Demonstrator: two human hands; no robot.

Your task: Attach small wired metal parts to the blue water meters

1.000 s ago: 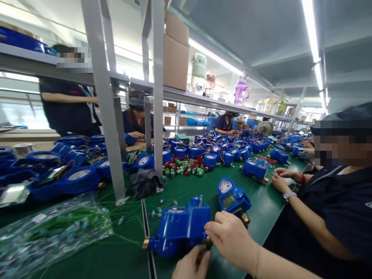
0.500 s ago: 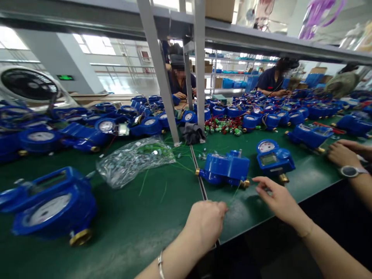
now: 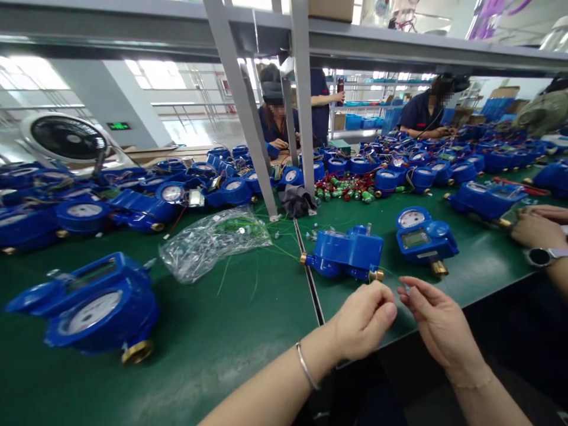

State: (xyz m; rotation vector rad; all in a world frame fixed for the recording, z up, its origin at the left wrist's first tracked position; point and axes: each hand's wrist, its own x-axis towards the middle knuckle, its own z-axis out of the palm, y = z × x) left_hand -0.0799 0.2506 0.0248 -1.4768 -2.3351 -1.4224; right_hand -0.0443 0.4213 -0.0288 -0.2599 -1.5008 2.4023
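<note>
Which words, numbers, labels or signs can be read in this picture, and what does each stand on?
No text can be read.
Green lit sign on the pillar: too small and blurred.
Large dial on the nearest-left blue meter: markings blurred.
Pale label on the rightmost near meter: too small.

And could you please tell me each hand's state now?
Left hand: curled closed; whether it holds anything is hidden.
Right hand: closed, pinching a small pale-blue piece.
</note>
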